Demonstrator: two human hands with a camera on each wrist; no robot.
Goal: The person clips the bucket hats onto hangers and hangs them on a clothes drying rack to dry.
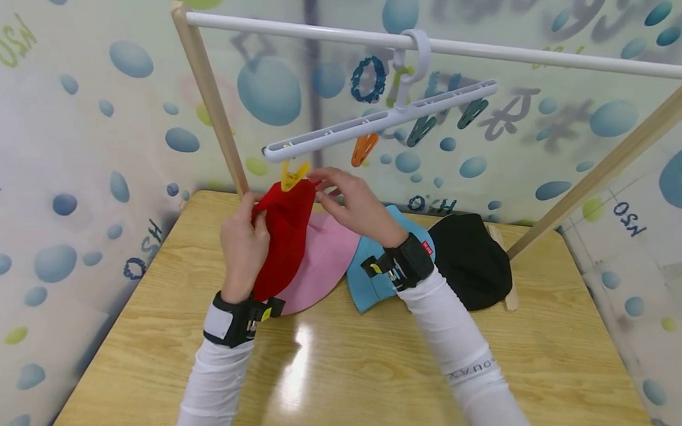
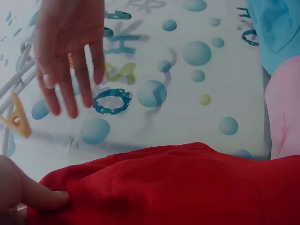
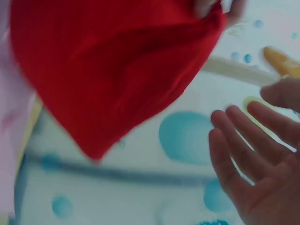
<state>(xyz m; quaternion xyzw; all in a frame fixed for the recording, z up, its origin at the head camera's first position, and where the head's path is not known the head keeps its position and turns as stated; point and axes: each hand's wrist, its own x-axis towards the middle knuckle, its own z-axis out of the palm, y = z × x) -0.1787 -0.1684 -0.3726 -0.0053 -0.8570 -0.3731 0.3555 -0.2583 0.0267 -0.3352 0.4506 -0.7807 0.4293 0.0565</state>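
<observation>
My left hand (image 1: 244,241) pinches the edge of a red hat (image 1: 283,242) between thumb and fingers. Its thumb (image 2: 56,199) presses on the red cloth in the left wrist view. Apart from the cloth, my right hand (image 3: 262,164) has its fingers spread and holds nothing. A yellow clip (image 1: 293,175) hangs from the left end of a white hanger (image 1: 378,121), close to the red hat's top and my right fingertips. In the right wrist view the clip (image 3: 283,63) is blurred, beside the right thumb.
A pink hat (image 1: 328,256), a light blue hat (image 1: 367,280) and a black hat (image 1: 469,261) lie on the wooden table (image 1: 341,382). An orange clip (image 1: 364,150) and two green clips hang farther along the hanger. A white rod (image 1: 521,54) on wooden posts carries it.
</observation>
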